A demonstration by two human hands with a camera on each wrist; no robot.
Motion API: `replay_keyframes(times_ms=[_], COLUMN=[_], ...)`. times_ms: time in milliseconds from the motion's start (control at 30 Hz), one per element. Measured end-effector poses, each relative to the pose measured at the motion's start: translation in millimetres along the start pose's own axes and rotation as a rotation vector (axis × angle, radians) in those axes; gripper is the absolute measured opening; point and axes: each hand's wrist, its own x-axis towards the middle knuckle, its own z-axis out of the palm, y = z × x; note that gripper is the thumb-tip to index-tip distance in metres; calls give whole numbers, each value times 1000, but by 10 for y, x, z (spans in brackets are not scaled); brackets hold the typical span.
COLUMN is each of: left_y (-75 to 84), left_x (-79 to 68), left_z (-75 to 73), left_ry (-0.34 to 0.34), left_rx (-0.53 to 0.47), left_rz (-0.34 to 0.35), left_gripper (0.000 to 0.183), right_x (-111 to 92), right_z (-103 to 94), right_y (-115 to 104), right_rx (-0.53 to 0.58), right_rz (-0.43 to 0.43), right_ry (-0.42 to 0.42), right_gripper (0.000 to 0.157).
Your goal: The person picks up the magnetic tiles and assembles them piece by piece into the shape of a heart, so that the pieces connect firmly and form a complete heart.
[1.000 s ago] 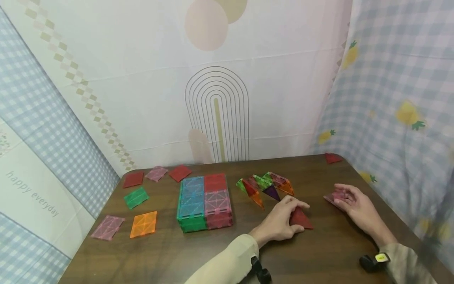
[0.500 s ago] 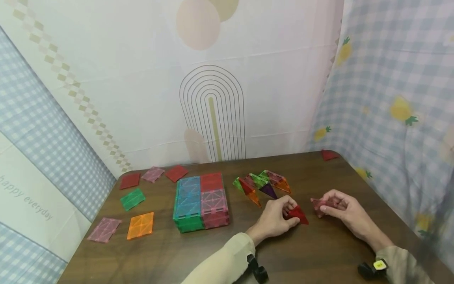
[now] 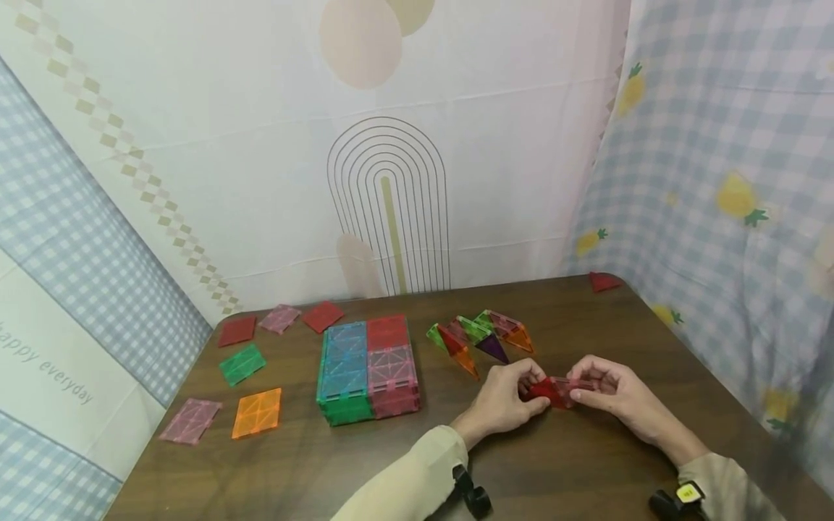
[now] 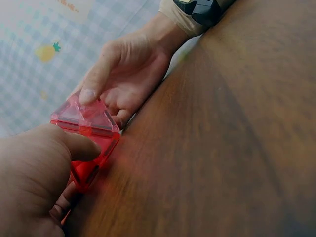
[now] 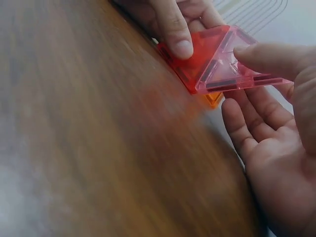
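Triangle of red plastic point(image 5: 206, 46), right of the tile block point(image 3: 368, 369) and pinched by the left hand point(image 3: 503, 400), meets edge to edge the pink triangle point(image 5: 228, 71) the right hand point(image 3: 622, 398) pinches; their long axis runs hand to hand.

The red triangle point(image 5: 205, 49) was bright and see-through, the pink triangle point(image 5: 226, 68) paler. The block point(image 3: 368, 373) showed blue, red, pink and green; the zigzag row point(image 3: 476, 333) mixed lime green, red, pink, orange and purple. Loose squares point(image 3: 257, 413) were red, pink, green and orange. The table point(image 3: 313, 477) was brown-grained, the sleeves point(image 3: 407, 470) beige, the backdrop point(image 3: 515, 181) whitish with thin dark arches, the side cloth point(image 3: 684, 145) blue-and-white check with yellow fruit.
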Motion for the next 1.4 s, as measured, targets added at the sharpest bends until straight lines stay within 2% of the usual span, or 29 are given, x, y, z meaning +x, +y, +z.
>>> replay_keyframes(times_ms=[133,233,467,633,700,800,933,1067,1200,1400], left_y=[-7,-9,-36,-54,-59,-59,-48,-47,-48,-25], left_x=[-10,-37,-109,-194,-232,-291,-383,-501,-615,-656], left_z=[-19,-32,-76,-138,-167,-212,-268,-333,-384,-366], left_ry=[3,1,1,-7,-3,0,-12,-16,-14,-23], left_rx=[6,4,-15,-17,-13,-18,-31,-20,-18,-28], left_rz=[-7,-15,-30,-23,-9,6,14,28,24,13], left_gripper=[23,23,21,21,21,22,22,22,24,23], right_x=[42,82,247,440,524,648,761,815,859,968], right_z=[-61,-129,-333,-538,-633,-771,-920,-1013,-1099,-1271], right_y=[7,42,232,367,396,419,444,474,523,630], right_rx=[95,151,96,80,-2,-220,-487,-614,-714,-884], right_rz=[-54,-117,-209,-176,-117,-22,66,116,142,160], right_ry=[-39,-2,247,410,478,554,586,574,528,433], right_gripper=[28,35,38,40,44,55,69,70,73,80])
